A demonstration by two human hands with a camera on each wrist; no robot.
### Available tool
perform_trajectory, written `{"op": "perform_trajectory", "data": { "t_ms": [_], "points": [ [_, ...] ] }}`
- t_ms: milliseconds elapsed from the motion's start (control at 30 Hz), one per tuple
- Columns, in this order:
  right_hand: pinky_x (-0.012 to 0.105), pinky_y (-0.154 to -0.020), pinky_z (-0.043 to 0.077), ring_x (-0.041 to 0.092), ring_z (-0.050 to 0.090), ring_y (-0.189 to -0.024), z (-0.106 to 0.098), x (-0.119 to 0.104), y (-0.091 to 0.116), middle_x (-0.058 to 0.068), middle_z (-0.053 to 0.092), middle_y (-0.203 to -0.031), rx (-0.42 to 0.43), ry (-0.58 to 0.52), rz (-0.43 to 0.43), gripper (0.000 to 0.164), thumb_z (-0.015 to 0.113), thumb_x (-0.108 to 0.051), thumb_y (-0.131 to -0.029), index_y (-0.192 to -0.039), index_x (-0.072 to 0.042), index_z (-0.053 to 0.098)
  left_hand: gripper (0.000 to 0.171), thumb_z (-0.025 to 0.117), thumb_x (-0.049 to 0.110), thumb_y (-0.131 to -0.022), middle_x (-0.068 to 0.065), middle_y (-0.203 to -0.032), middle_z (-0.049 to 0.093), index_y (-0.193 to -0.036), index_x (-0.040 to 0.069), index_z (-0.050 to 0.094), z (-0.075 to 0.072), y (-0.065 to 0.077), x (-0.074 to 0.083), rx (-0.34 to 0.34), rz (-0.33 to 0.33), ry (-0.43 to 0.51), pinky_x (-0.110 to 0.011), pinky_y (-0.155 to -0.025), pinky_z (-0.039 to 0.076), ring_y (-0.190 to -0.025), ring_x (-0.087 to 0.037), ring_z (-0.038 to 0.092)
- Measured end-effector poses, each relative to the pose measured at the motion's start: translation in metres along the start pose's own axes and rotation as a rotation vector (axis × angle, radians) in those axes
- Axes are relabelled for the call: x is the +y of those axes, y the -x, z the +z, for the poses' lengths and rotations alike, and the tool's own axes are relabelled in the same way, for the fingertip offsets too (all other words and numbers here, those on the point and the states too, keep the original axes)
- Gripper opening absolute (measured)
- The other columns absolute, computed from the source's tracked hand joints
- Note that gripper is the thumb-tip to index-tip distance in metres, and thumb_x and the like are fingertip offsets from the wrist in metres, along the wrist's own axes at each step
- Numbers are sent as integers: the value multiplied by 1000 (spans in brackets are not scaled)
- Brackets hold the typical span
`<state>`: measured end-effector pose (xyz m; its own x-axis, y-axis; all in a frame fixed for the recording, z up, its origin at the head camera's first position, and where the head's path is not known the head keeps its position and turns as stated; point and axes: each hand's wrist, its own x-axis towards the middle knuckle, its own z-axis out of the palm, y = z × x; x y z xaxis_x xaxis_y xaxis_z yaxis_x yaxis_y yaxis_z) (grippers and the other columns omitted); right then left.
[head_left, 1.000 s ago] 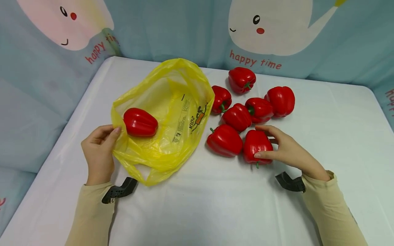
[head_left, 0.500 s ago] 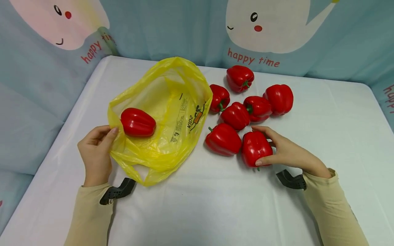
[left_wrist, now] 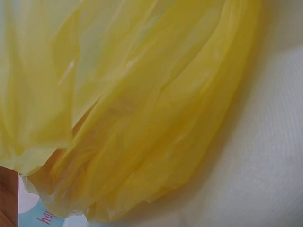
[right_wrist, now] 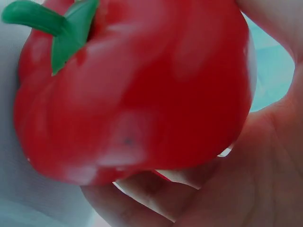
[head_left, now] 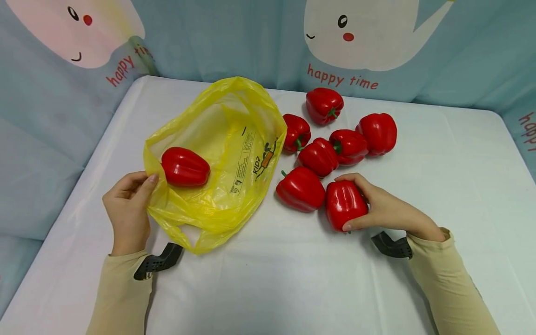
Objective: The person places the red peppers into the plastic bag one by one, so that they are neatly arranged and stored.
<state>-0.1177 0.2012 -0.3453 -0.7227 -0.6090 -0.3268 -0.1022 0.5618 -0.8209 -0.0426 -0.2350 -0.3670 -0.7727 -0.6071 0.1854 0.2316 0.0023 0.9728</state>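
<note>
My left hand [head_left: 130, 204] pinches the left rim of a yellow plastic bag [head_left: 226, 209], whose mouth gapes wide. Inside the bag lies one red bell pepper [head_left: 185, 166]. In the left wrist view the folds of the bag [left_wrist: 156, 118] fill most of the frame. My right hand [head_left: 378, 204] grips another red bell pepper [head_left: 345, 202] at the front of a group, thumb on the near side and fingers on the far side. Close up in the right wrist view, this bell pepper [right_wrist: 156, 90] shows its green stem, with fingers curled beneath it.
Several more red bell peppers lie right of the bag, the nearest bell pepper [head_left: 300, 190] just left of the gripped one and the farthest bell pepper [head_left: 324, 104] close to the table's back edge. A printed blue curtain [head_left: 230, 42] hangs behind the white table [head_left: 268, 288].
My right hand has closed round the bell pepper, which has tilted and shifted slightly. The left hand keeps its pinch on the bag. The whole head view has drifted a little to the left.
</note>
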Motion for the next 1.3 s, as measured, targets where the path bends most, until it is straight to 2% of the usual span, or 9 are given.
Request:
{"op": "perform_trajectory", "data": {
  "t_ms": [233, 400, 567, 700, 933, 1300],
  "points": [
    [36, -74, 54, 31, 43, -115, 1, -1, -1, 9, 46, -126, 8, 17, -42, 83, 85, -21, -68, -132, -15, 34, 8, 70, 1, -82, -6, -75, 66, -86, -6, 71, -1, 1, 1, 2, 6, 1, -15, -57, 47, -60, -14, 50],
    [35, -74, 53, 31, 44, -115, -1, -3, 4, 7, 45, -127, 42, 12, -55, 82, 85, -20, -68, -133, -18, 34, 6, 70, -1, -82, -6, -75, 66, -85, -6, 70, 0, 0, 2, -13, 11, 17, -15, -58, 47, -59, -14, 51],
    [34, -75, 53, 28, 41, -117, -5, -11, 11, 4, 44, -129, 92, 1, -90, 81, 84, -16, -70, -134, -20, 34, 7, 70, 0, -83, -6, -76, 67, -85, -7, 70, 3, -2, 2, -30, 9, 18, -15, -60, 47, -61, -14, 52],
    [34, -76, 54, 26, 38, -119, -7, -20, 13, 3, 42, -130, 100, -26, -111, 80, 82, -13, -71, -135, -21, 34, 8, 70, 0, -83, -6, -77, 67, -86, -7, 70, 4, -1, 2, -27, 5, 1, -15, -59, 47, -61, -14, 51],
    [35, -75, 54, 26, 35, -122, -8, -39, 5, 4, 40, -130, 102, -37, -136, 83, 83, -13, -70, -136, -21, 33, 11, 70, 3, -83, -6, -78, 66, -87, -7, 70, 4, 0, 2, -25, -3, -26, -15, -59, 46, -61, -15, 50],
    [40, -78, 53, 26, 36, -124, 0, -61, -12, 3, 41, -132, 63, -79, -199, 82, 83, -12, -70, -135, -21, 35, 11, 70, 0, -83, -6, -79, 67, -88, -8, 70, 1, 1, 1, -26, 0, -15, -15, -61, 48, -63, -15, 53]
  ]
}}
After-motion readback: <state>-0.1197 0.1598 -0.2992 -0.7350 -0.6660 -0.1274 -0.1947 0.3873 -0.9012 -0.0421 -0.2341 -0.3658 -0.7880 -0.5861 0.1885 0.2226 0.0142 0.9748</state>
